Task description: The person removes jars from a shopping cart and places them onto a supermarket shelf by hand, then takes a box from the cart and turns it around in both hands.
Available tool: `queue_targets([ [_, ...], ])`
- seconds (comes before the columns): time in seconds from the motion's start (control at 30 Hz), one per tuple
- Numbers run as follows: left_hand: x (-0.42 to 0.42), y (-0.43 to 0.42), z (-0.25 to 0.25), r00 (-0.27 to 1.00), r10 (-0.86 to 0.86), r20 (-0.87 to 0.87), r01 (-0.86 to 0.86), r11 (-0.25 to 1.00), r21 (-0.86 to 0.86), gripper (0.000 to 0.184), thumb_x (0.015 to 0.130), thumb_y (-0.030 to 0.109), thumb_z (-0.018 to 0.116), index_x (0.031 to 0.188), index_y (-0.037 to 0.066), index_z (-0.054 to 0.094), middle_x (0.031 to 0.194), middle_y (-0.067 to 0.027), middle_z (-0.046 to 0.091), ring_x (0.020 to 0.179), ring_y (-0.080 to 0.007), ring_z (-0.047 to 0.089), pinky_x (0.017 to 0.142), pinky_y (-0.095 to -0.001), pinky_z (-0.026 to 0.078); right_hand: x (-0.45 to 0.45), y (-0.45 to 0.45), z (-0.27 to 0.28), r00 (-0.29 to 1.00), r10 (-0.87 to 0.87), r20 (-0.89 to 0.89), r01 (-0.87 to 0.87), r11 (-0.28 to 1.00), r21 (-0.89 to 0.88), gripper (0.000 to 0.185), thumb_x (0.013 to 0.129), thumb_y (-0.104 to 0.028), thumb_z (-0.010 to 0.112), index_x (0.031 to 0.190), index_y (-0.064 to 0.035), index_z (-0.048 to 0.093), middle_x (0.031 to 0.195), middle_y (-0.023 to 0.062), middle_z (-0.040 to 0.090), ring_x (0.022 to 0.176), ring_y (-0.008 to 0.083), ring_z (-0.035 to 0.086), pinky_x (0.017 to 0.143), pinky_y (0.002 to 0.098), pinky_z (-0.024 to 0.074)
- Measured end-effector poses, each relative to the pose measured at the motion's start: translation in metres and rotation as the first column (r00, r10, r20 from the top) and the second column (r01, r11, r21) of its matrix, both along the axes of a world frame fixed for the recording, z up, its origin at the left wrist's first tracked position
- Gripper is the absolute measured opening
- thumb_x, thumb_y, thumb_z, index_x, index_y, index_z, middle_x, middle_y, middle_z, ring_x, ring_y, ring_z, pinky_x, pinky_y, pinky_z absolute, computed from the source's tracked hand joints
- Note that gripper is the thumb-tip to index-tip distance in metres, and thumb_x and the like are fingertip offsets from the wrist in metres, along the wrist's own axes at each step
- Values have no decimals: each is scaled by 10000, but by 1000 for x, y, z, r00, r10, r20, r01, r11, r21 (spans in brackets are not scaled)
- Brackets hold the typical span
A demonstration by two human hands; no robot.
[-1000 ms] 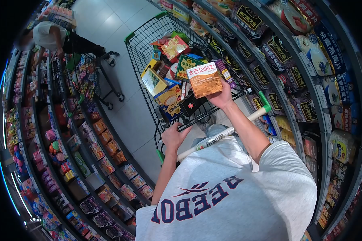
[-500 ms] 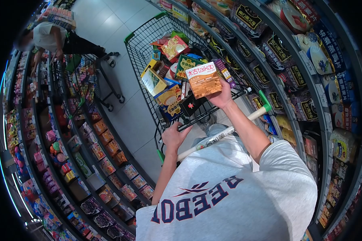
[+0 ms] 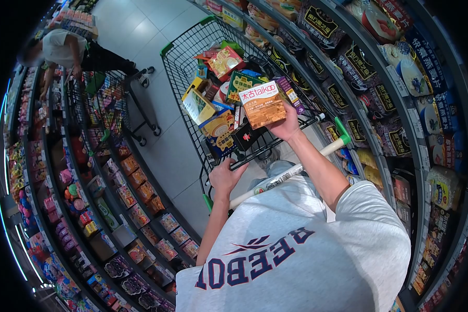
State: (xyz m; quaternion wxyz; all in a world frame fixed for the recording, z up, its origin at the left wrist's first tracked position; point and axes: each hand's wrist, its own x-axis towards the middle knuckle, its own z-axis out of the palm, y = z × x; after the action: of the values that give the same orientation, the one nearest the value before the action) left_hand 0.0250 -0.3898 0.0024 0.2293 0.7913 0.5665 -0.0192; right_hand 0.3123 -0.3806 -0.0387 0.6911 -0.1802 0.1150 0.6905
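Observation:
My right hand (image 3: 287, 125) grips a white and orange-brown taikoo box (image 3: 262, 106), its printed front facing up towards me. The box is held above the near part of a black wire shopping cart (image 3: 190, 37). Closed over the near left rim of the cart is my left hand (image 3: 224, 176); its fingertips are partly hidden. Beneath and beyond the box lie several packages, among them a green box (image 3: 240, 83), a red and cream box (image 3: 226, 61), a yellow box (image 3: 198, 106) and a purple box (image 3: 288, 93).
The cart's pale handle bar (image 3: 268, 183) with green ends crosses in front of my body. Shelves of bagged goods (image 3: 356, 65) line the right; shelves of small packets (image 3: 138, 213) curve along the left. Another person (image 3: 62, 49) stands beside a second cart (image 3: 106, 112) at upper left.
Almost nothing differs. The taikoo box in my right hand has shifted and tilted very slightly; my left hand stays on the cart rim.

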Motion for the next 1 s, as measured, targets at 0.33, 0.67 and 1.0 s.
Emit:
queue_targets([
  [0.33, 2, 1, 3, 1000, -8, -9, 8, 1000, 4, 541, 746, 661, 809, 924, 150, 779, 672, -89, 713, 674, -316, 726, 620, -438, 545, 1, 0, -1, 1000, 8, -6, -8, 1000, 28, 511, 1105, -431, 378, 1465, -110, 545, 1432, 81, 620, 1293, 260, 604, 1093, 452, 482],
  [0.67, 2, 1, 3, 1000, -4, 6, 4, 1000, -2, 547, 752, 684, 791, 912, 161, 770, 688, -109, 718, 684, -343, 724, 622, -460, 546, 0, 0, 1, 1000, 2, -7, -2, 1000, 8, 506, 1103, -428, 385, 1460, -110, 550, 1428, 79, 623, 1285, 256, 609, 1089, 450, 487],
  [1.0, 3, 1, 5, 1000, 0, 0, 0, 1000, -5, 546, 753, 687, 789, 913, 166, 770, 703, -111, 726, 691, -343, 728, 627, -458, 549, 1, 1, 1, 1000, -5, -12, 5, 1000, 7, 500, 1109, -422, 372, 1473, -119, 532, 1427, 84, 619, 1282, 256, 611, 1079, 451, 492],
])
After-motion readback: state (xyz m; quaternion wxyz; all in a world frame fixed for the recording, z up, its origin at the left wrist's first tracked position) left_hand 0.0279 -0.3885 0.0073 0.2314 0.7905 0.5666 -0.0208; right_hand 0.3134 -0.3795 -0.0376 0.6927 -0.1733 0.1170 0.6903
